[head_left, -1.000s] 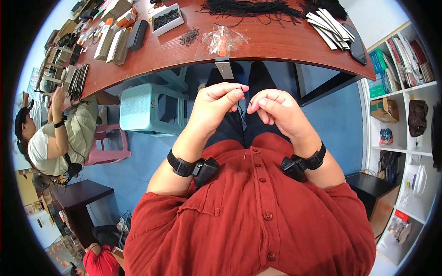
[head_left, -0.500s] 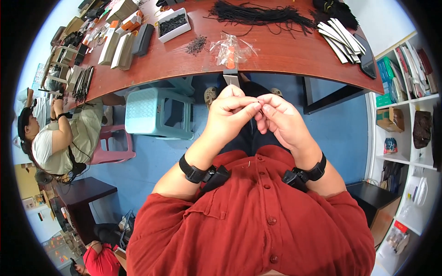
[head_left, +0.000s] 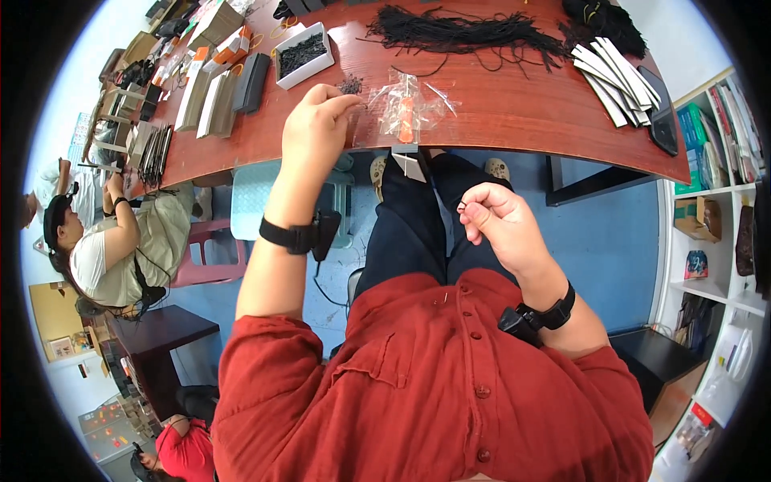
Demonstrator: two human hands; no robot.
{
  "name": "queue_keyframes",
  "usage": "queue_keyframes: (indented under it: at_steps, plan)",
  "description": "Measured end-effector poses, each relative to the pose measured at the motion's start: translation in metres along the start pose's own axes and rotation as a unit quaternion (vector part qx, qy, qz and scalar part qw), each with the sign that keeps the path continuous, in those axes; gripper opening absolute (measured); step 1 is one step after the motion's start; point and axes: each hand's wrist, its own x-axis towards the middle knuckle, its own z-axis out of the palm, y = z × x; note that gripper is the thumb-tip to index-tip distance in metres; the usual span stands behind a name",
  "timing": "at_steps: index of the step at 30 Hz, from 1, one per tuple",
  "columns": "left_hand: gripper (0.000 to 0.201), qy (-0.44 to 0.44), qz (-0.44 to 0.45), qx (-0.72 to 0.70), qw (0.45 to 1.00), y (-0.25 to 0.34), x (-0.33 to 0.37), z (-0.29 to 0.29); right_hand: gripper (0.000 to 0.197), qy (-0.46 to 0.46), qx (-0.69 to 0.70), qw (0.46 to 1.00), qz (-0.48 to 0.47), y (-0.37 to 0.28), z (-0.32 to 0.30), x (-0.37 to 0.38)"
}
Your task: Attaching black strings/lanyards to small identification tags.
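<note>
My left hand [head_left: 312, 128] is raised over the front of the reddish-brown table [head_left: 490, 96], just beside a small pile of tiny black pieces [head_left: 351, 84]. Its fingers are bent together toward the pile, and anything between their tips is too small to make out. Over my lap, my right hand [head_left: 502, 221] pinches a tiny dark piece with a pale end [head_left: 461, 207] between thumb and forefinger; its kind does not show. Between the hands, a flat metal strip [head_left: 409, 166] juts from the table edge, with an orange piece [head_left: 405, 116] under crumpled clear tape behind it.
A white box of black pieces [head_left: 303, 56] stands behind the pile. Black cords [head_left: 466, 32], white strips [head_left: 614, 84] and a phone [head_left: 660, 120] lie farther right. A light-blue stool [head_left: 257, 201] is under the table's left part; a seated person [head_left: 120, 249] works beyond it.
My hands, together over my lap before, have parted. The left has moved up and left to the small black pile; the right has shifted slightly right and down, still pinching a tiny piece.
</note>
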Motion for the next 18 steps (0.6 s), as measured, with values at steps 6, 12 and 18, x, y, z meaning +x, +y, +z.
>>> queue_keyframes:
  at_steps: [6, 12, 18]
  plan:
    - [0.010, -0.060, 0.099, 0.066, 0.991, -0.015, 0.018, 0.012, 0.012, 0.002, -0.003, 1.000, -0.002, -0.002, 0.002, 0.001]
    - [0.013, -0.083, 0.082, 0.045, 0.992, -0.014, 0.030, 0.015, 0.012, 0.019, -0.044, 0.999, -0.025, -0.018, 0.006, -0.001]
    - [0.013, -0.030, -0.025, -0.173, 0.984, 0.018, 0.000, -0.003, 0.011, 0.022, -0.059, 0.997, -0.052, -0.022, 0.013, 0.001]
